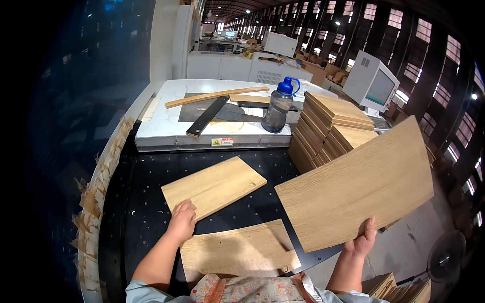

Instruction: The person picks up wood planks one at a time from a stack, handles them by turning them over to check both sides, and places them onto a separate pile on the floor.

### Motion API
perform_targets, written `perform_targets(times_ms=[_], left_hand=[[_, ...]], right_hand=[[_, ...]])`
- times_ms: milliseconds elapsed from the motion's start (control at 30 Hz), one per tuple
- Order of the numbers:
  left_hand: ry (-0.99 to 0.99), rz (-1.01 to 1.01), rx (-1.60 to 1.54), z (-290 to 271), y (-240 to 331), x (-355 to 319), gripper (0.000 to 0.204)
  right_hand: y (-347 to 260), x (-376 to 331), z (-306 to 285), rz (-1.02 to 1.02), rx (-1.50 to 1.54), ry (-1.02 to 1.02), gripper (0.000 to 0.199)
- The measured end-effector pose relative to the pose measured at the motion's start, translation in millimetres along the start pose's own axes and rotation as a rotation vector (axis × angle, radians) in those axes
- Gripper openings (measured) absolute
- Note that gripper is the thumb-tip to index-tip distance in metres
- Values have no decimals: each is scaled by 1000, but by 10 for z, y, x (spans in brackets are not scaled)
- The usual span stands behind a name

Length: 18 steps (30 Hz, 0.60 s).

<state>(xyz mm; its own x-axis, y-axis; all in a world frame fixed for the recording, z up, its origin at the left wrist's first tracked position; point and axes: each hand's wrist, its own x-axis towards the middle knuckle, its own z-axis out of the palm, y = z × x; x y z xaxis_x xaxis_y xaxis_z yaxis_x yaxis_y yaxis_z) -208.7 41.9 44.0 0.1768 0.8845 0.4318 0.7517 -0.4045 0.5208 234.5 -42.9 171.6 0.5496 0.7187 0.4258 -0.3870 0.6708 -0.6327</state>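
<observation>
Head: my right hand (361, 241) pinching large board (359, 187), long axis slanting upper right; left hand (183, 219) touching small board (217, 182), grip unclear.

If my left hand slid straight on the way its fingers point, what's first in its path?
The wooden board your left hand touches; past it, over the black table, probably the white machine's front edge, though depth is unclear.

From my end, I see an oblong wood-grain panel (216, 186), pale brown, lying flat and askew on the black worktop (141, 184), with a round mark near its right-hand corner. I have a second wood-grain panel (358, 187), similarly coloured, raised and tilted to its right, broad plain face toward my view.
</observation>
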Motion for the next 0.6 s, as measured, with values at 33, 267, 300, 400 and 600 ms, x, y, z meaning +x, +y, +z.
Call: perform_targets(times_ms=[33,267,300,400,600], left_hand=[[-14,-7,-53,-131,101,-100,10],[-190,15,-155,-634,676,-1227,9],[-238,20,-124,-646,724,-1405,10],[-343,-73,35,-785,1030,-1714,14],[-111,-94,-113,-688,1053,-1536,32]], right_hand=[[6,-2,42,11,-7,-15,45],[239,-109,291,150,45,16,47],[308,-136,341,181,27,25,48],[598,-272,546,317,18,45,47],[1483,-576,1006,764,126,87,42]])
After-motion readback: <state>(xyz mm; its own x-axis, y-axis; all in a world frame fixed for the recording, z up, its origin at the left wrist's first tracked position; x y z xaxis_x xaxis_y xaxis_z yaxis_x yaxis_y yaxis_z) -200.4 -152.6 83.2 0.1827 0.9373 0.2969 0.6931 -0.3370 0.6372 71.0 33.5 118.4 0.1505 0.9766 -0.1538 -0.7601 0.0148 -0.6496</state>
